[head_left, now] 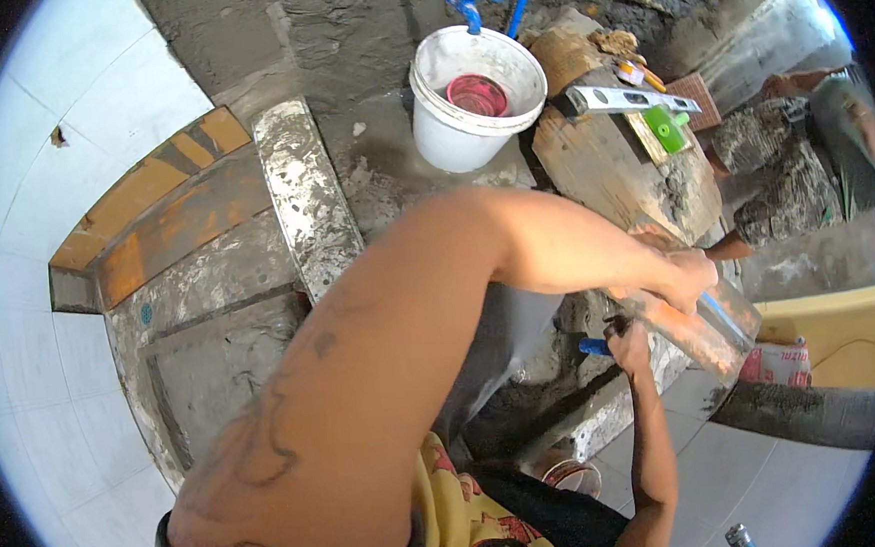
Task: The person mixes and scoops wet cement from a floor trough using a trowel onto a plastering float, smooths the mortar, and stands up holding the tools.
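Note:
My tattooed left arm crosses the middle, bent at the elbow. My left hand [693, 280] grips a grey, orange-smeared board [717, 342] with a blue strip, at the right of centre. Just below it, my right hand [629, 347] is closed on a blue-handled tool [594, 347], whose working end is unclear. Around them lies wet grey mortar beside a white-stained concrete edge [597, 429].
A white bucket [455, 147] holds a pink container below a blue tap [466, 1]. A spirit level [607, 101] and green float [664, 131] lie on a plywood board [576, 160]. A co-worker's legs [771, 163] are at right, white tiled wall [48, 217] at left.

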### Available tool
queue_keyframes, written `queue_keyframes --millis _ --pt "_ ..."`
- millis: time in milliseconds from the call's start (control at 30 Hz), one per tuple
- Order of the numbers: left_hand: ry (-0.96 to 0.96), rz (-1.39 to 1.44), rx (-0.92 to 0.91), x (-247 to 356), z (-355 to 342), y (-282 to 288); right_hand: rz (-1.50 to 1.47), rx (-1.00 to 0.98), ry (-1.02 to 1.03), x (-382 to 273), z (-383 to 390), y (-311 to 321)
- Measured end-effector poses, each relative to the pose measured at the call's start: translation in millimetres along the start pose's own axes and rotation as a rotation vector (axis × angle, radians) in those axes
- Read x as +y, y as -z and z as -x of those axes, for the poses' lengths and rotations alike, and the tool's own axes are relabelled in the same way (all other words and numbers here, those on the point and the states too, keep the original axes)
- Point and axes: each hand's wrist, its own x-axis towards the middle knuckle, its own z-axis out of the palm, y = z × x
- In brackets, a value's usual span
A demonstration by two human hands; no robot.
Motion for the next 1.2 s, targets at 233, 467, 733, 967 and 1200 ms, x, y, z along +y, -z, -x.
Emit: queue_keyframes --millis 233,467,733,967,1200 --pt "0.021 0.101 -0.108 28 26 48 0.093 0.082 0.029 14 19 11" --pt "0.04 0.144 -0.097 4 34 64 0.094 0.16 0.046 28 20 -1" --pt "0.144 0.031 -0.007 -1 44 77 0.007 0.141 -0.057 28 9 -1" --pt "0.081 0.173 0.026 8 36 60 -0.143 0.119 0.077 37 -9 -16" --pt "-0.018 0.153 0.025 4 14 26 -0.013 0.087 0.093 18 2 -1"
